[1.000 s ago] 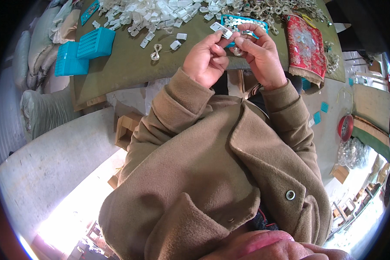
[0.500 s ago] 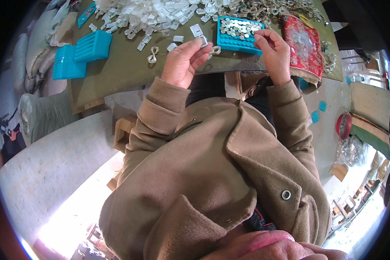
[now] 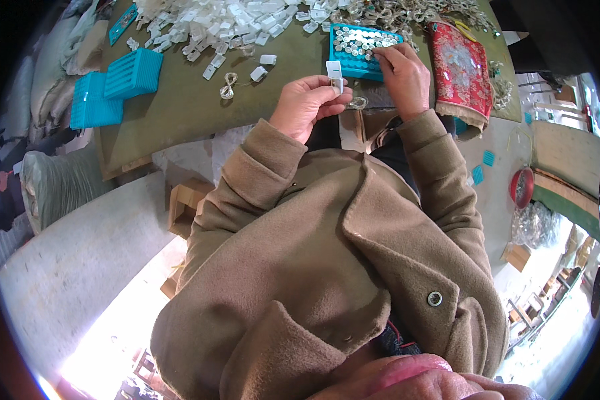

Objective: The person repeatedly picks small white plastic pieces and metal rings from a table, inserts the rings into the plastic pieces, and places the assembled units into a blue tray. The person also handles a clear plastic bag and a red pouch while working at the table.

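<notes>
My left hand [image 3: 308,101] pinches a small white clip piece [image 3: 334,71] and a pale wire ring [image 3: 357,103] just above the near edge of the olive-green table [image 3: 180,107]. My right hand [image 3: 401,75] rests its fingertips on a blue tray [image 3: 361,51] filled with several small round silvery pieces. Whether the right fingers pinch one of those pieces is hidden. Both sleeves are tan coat fabric.
A heap of white clips [image 3: 213,20] covers the far table, with a loose wire loop [image 3: 229,85] nearer. Stacked blue trays [image 3: 113,87] lie at the left, a red patterned cloth [image 3: 461,67] at the right. Grey sacks [image 3: 53,180] and a cardboard box [image 3: 187,203] sit below the table.
Both hands were together working one small piece. They have parted: the right hand reached onto the blue tray, the left stayed near the table edge holding the clip.
</notes>
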Available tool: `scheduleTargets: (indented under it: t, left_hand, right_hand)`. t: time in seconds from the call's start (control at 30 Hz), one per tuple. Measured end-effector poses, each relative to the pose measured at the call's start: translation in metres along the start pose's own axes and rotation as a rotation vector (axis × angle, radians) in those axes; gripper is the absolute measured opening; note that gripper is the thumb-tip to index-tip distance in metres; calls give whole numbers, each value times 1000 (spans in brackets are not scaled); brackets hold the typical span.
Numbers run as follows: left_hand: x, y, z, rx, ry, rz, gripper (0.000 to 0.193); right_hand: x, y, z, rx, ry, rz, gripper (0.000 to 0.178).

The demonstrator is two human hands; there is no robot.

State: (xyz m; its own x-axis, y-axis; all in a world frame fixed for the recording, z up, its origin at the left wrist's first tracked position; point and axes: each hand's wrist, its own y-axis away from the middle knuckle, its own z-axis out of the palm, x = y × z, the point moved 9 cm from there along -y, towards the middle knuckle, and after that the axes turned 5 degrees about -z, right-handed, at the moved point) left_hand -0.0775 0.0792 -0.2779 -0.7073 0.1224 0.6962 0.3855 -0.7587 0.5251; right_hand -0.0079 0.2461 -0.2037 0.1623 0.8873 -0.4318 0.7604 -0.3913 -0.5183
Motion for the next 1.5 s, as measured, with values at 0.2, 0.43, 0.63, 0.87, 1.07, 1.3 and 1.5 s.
scheduleTargets:
  t: [0.2, 0.43, 0.63, 0.87, 1.07, 1.3, 1.5]
  left_hand:
    - [0, -2, 1, 3, 8, -17, 24]
    - [0, -5, 2, -6, 68, -15, 23]
    - [0, -8, 3, -18, 65, -1, 22]
    - [1, -11, 4, -14, 40, 5, 23]
    - [8, -8, 10, -45, 2, 35, 25]
    - [7, -6, 6, 30, -71, 83, 31]
    - [4, -8, 0, 15, -67, 76, 33]
  right_hand:
    - [-3, 1, 8, -108, 73, -18, 7]
    - [-4, -4, 8, -98, -155, 14, 12]
    - [-7, 1, 15, -154, -116, -28, 15]
    - [-12, -6, 13, -245, -33, -99, 14]
    - [-30, -2, 2, -234, -416, 23, 15]
    - [-57, 5, 4, -166, -370, -97, 11]
    - [-49, 13, 11, -205, -444, -25, 6]
